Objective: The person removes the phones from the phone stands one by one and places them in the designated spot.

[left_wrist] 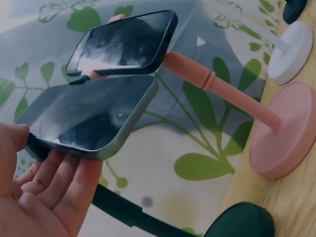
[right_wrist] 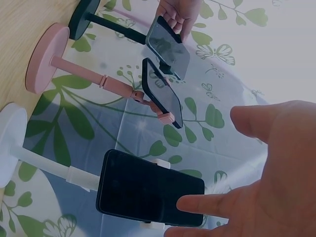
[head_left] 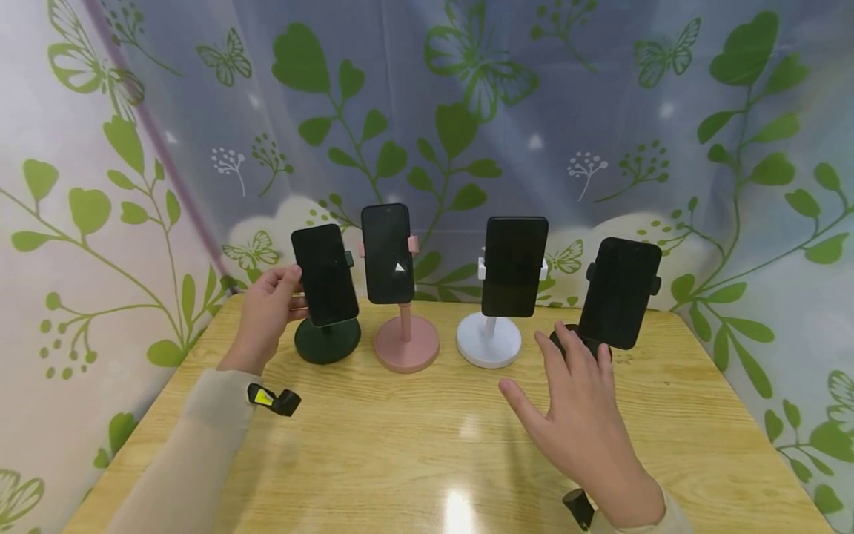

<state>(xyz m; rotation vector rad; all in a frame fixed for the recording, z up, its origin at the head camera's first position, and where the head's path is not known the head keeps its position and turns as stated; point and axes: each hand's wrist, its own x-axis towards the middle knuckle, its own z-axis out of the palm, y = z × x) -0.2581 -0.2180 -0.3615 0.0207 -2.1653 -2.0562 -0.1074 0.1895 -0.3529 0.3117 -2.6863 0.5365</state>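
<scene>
Four phone stands in a row along the far edge of the tabletop (head_left: 400,437), one phone per holder, all portrait, dark screens forward. From the far left corner: green stand (head_left: 327,343) holding the first phone (head_left: 325,274); pink stand (head_left: 407,352) holding the second phone (head_left: 387,256); white stand (head_left: 489,345) holding the third phone (head_left: 515,267); black stand (head_left: 657,285), nearest the far right corner, holding the fourth phone (head_left: 620,293).

Pink, white and black clamps show on both sides of their phones. Green clamp: right side visible in the head view, left side covered by fingers there. First phone's top leans a bit toward the left edge, fourth's toward the right edge. Third near upright.

Left grip (head_left: 265,308), bare hand: grasping first phone at its outer side, thumb at the edge, fingers behind the back. Left wrist view puts the thumb right by a dark green clamp piece; can't tell if it presses clamp or phone. Palm faces the phone, forearm reaches in from the near left.

Right grip (head_left: 580,415): released, holding nothing. Fingers spread, thumb out to the side, back of hand up, in front of the black stand and hiding part of its base. Can't tell if the fingertips touch that base. Forearm comes in from the near right.
</scene>
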